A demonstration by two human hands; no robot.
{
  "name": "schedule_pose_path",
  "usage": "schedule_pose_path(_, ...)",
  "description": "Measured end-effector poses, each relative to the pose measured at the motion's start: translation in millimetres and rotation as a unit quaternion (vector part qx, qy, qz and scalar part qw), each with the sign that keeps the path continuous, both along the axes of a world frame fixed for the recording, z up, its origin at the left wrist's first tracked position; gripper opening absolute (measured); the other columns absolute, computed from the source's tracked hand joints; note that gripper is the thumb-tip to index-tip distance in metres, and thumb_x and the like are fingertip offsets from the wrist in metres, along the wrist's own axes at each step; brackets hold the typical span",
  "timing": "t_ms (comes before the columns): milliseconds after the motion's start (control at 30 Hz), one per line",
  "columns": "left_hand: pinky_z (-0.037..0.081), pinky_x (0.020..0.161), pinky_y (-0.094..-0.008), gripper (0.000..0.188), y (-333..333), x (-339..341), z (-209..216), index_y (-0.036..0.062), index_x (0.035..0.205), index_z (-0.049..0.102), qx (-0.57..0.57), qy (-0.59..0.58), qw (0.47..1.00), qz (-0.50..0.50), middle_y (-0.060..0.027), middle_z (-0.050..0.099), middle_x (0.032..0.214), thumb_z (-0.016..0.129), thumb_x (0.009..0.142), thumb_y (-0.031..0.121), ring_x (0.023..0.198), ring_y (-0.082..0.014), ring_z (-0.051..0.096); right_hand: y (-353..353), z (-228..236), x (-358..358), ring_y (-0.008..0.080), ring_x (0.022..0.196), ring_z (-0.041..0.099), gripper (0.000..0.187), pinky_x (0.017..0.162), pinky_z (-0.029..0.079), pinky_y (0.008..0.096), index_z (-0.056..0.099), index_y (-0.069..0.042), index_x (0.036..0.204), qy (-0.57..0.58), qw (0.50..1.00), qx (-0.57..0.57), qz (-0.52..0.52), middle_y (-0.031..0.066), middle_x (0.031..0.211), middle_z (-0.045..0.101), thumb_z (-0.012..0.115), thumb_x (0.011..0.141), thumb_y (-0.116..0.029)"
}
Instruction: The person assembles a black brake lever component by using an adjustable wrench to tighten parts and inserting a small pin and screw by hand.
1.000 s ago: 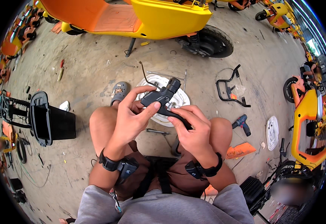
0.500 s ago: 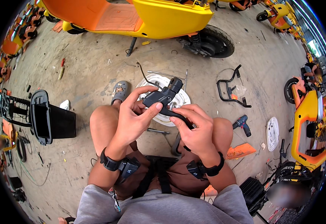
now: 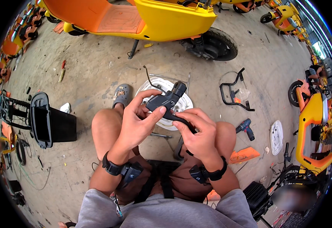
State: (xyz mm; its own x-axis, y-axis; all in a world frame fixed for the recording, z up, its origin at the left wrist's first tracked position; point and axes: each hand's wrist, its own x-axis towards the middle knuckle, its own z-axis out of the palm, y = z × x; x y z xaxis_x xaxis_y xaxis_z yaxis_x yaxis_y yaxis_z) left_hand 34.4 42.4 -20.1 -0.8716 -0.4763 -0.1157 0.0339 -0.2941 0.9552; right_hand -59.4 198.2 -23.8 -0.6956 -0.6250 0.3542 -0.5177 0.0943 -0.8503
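Your left hand [image 3: 137, 123] grips the dark brake-lever assembly [image 3: 168, 102] from nine o'clock, thumb and fingers closed around its body. Your right hand [image 3: 198, 131] pinches its lever end from four o'clock. You hold the assembly above your knees, over the white wheel hub [image 3: 179, 104] on the concrete floor [image 3: 93, 72]. A yellow scooter [image 3: 162, 19] stands at twelve o'clock, a cordless drill [image 3: 245, 128] at three

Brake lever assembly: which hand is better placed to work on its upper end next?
Left, probably. The left hand has thumb and fingers around the brake lever assembly near its upper end; the right hand holds the lower lever end.
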Motion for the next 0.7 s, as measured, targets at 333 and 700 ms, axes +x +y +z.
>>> schedule_pose_path(333,0.027,0.036,-0.0168,0.036,7.4,-5.0,-8.1,0.0055,0.126,0.038,-0.043,0.044,0.998,0.006,-0.0134,0.067,0.089,0.057,0.095,0.008,0.044,-0.0012,0.042,-4.3,-1.0,2.5,0.0120,0.074,0.063,0.023,0.062,0.049,0.0228,0.071,0.001,0.096,0.000,1.000,-0.001,-0.005,0.0074,0.089,0.065,0.076,0.074,0.002)
schedule_pose_path(700,0.031,0.041,-0.0161,0.037,8.9,-2.8,-1.8,0.0041,0.124,0.042,0.004,0.050,0.998,0.029,-0.0095,0.070,0.087,0.061,0.094,0.010,0.051,-0.0008,0.048,-6.7,-1.9,2.8,0.0090,0.069,0.060,0.024,0.058,0.046,0.0209,0.071,0.000,0.097,0.005,1.000,-0.004,-0.001,0.0062,0.089,0.065,0.077,0.074,0.002)
